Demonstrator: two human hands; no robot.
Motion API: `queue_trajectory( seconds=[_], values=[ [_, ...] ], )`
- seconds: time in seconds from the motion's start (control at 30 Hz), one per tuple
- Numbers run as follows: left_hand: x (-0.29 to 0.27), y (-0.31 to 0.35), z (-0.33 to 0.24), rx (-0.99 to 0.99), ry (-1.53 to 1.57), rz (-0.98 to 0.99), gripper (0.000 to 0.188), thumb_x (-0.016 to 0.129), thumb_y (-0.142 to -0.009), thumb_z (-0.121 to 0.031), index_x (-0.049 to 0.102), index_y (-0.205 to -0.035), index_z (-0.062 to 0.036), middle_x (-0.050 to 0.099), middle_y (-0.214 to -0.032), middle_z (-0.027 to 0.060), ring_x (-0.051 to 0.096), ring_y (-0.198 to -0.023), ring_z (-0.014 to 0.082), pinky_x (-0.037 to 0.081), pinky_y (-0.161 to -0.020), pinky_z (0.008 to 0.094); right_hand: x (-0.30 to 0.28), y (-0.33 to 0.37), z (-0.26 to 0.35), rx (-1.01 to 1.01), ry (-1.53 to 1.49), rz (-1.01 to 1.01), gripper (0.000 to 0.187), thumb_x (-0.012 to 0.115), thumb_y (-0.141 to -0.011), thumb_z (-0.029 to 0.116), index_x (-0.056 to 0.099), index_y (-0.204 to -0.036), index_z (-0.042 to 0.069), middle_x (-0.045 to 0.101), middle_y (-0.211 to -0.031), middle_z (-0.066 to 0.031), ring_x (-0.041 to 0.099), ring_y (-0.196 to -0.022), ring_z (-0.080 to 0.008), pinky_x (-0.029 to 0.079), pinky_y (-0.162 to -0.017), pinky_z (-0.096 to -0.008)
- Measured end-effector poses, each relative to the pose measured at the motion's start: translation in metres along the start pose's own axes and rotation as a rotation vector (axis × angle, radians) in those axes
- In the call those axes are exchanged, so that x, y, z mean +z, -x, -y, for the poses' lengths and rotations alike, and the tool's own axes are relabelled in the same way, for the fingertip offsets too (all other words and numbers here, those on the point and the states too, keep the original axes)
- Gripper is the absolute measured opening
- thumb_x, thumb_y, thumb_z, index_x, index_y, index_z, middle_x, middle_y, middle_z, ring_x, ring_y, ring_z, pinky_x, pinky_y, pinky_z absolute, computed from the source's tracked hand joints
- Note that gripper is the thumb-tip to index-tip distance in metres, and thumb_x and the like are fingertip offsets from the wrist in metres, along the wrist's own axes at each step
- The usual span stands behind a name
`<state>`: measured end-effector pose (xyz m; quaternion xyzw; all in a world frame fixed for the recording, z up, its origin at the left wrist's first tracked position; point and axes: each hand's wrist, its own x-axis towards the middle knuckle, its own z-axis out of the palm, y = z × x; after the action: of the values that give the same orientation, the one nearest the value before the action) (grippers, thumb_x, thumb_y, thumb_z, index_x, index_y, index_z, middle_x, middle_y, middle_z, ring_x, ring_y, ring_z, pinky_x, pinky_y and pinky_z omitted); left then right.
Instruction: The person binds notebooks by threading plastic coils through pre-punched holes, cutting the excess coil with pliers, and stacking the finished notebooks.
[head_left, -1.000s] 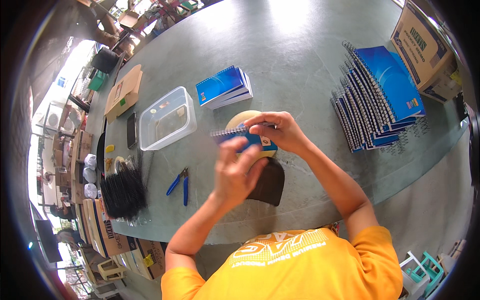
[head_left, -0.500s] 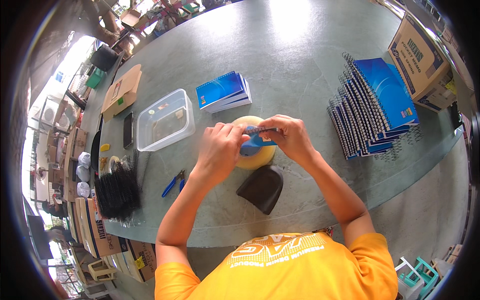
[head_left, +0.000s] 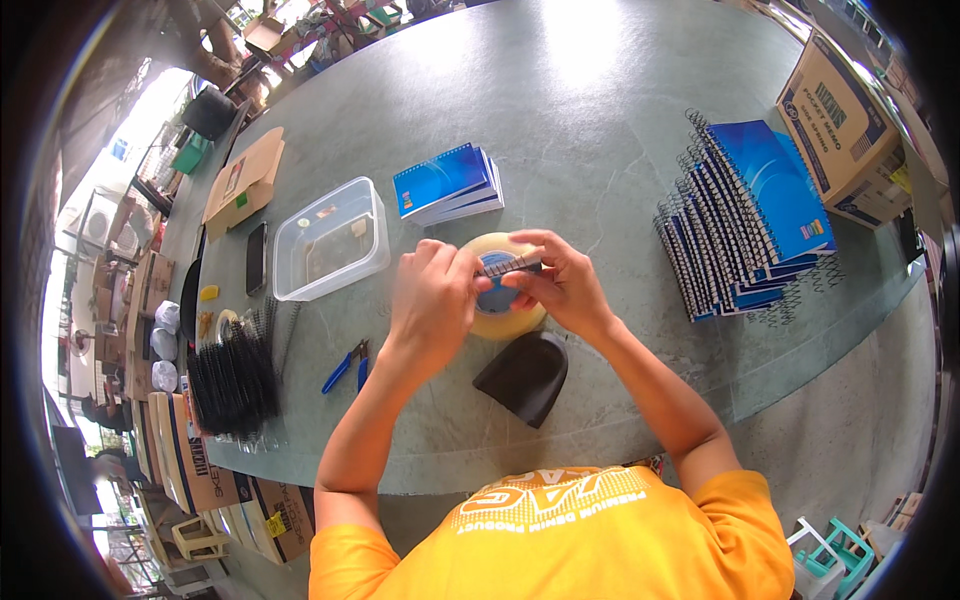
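A small spiral notebook [head_left: 508,267] is held up nearly edge-on, its bound edge with dark coil loops facing me. My left hand [head_left: 432,298] pinches its left end, and my right hand [head_left: 565,285] grips the right end with thumb and fingers. Directly beneath lies a large yellowish roll of tape [head_left: 520,322], partly covered by the hands. Closer to me rests a dark, rounded, dome-shaped piece [head_left: 524,378]. Beyond the hands sits a small pile of blue-covered pads [head_left: 445,184], punched along one edge.
Blue-handled cutters [head_left: 345,368] and a heap of black wire coils [head_left: 235,385] lie to the left. Past them are a clear plastic tub [head_left: 335,245], a phone [head_left: 257,258] and a cardboard piece [head_left: 245,185]. Stacked spiral notebooks [head_left: 745,225] and a carton [head_left: 840,130] stand at right.
The notebook has been tilted so its coiled edge shows more and its blue cover less. My right hand has shifted slightly left and turned around it. The left hand stays nearly in place.
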<state>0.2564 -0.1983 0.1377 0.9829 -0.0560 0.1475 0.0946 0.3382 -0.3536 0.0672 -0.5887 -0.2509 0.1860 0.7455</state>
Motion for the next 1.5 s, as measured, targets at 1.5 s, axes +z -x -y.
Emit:
queue_trajectory(
  seconds=[1.5],
  values=[
    [0.026,-0.019,-0.018,0.114,0.359,-0.122,0.026,0.074,-0.065,-0.006,0.064,-0.089,-0.0066,0.061,-0.080,0.0086,0.057,-0.083,0.0278,0.049,-0.072,0.0349,-0.011,0.014,-0.021,-0.521,0.760,-0.125,0.021,0.064,-0.080,0.011,0.066,-0.101,0.008,0.068,-0.089,-0.0092,0.063,-0.074,-0.0307,0.052,-0.071,-0.0345]
  ],
)
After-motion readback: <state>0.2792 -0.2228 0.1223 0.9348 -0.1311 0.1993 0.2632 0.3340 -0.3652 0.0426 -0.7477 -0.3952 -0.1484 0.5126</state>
